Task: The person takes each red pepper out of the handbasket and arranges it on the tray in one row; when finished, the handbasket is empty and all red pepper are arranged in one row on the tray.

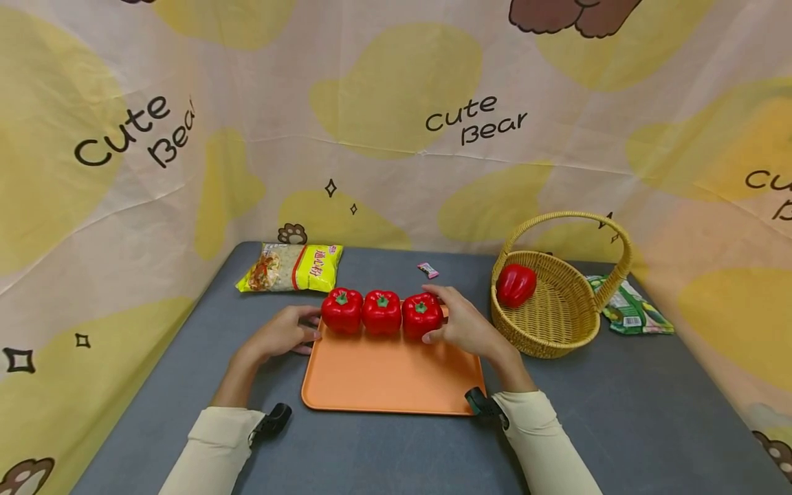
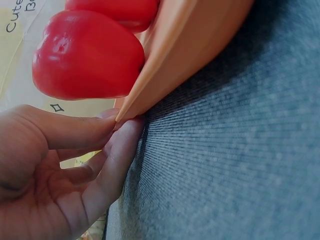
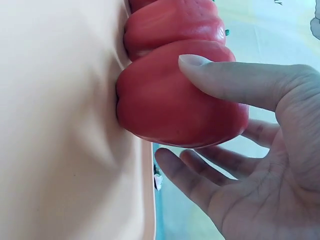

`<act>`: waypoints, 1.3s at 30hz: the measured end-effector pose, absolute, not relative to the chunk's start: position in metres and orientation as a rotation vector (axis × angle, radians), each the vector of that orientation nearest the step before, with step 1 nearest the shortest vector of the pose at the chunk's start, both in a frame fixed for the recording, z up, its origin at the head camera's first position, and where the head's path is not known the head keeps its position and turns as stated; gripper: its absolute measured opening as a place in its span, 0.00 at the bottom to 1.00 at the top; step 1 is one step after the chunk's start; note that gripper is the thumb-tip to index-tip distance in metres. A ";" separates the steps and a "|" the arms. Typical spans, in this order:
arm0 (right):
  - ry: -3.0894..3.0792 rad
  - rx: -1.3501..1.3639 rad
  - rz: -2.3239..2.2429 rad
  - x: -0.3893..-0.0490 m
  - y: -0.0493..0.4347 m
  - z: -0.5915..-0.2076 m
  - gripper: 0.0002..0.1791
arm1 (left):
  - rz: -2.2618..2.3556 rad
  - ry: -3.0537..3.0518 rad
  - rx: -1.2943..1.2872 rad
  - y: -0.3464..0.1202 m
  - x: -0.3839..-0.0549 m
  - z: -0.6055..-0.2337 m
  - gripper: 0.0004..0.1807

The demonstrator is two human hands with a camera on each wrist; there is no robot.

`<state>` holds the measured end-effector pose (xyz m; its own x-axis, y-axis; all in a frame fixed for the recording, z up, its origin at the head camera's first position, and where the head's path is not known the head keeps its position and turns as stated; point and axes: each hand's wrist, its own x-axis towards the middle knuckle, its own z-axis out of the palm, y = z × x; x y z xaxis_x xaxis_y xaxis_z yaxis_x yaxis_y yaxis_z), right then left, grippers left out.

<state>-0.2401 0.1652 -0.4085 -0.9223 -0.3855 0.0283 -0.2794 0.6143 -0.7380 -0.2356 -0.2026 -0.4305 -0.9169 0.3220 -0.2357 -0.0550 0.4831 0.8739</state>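
Three red bell peppers with green stems stand in a row along the far side of an orange tray (image 1: pixel 396 381). My left hand (image 1: pixel 286 331) pinches the tray's rim by its far left corner, thumb above and fingers below, beside the leftmost pepper (image 1: pixel 342 311). The middle pepper (image 1: pixel 381 313) stands between the other two. Around the rightmost pepper (image 3: pixel 180 100) my right hand (image 1: pixel 460 320) is spread loosely, its thumb against the near side and its fingers extended past the far side. A gap shows between palm and pepper in the right wrist view.
A yellow wicker basket (image 1: pixel 551 344) with a tall handle stands to the right, holding another red pepper (image 1: pixel 516 285). Behind it lies a green packet (image 1: pixel 640 313). A yellow food bag (image 1: pixel 291 268) lies at the back left, and a small pink wrapped piece (image 1: pixel 427 270) behind the tray.
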 end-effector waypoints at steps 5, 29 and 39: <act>2.710 -0.539 -1.212 -0.240 0.165 -0.409 0.51 | 1.413 2.370 0.226 -0.203 -0.236 -0.431 0.31; 2.721 -0.532 -1.192 -0.240 0.165 -0.408 0.54 | 1.411 2.366 0.217 -0.205 -0.235 -0.432 0.31; 2.715 -0.532 -1.204 -0.238 0.167 -0.404 0.54 | 1.404 2.372 0.231 -0.205 -0.236 -0.431 0.32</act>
<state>-0.2378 0.1674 -0.4035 -0.9303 -0.3656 0.0284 -0.2665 0.6210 -0.7371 -0.2365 -0.2053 -0.4314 -0.9166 0.3249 -0.2331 -0.0480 0.4893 0.8708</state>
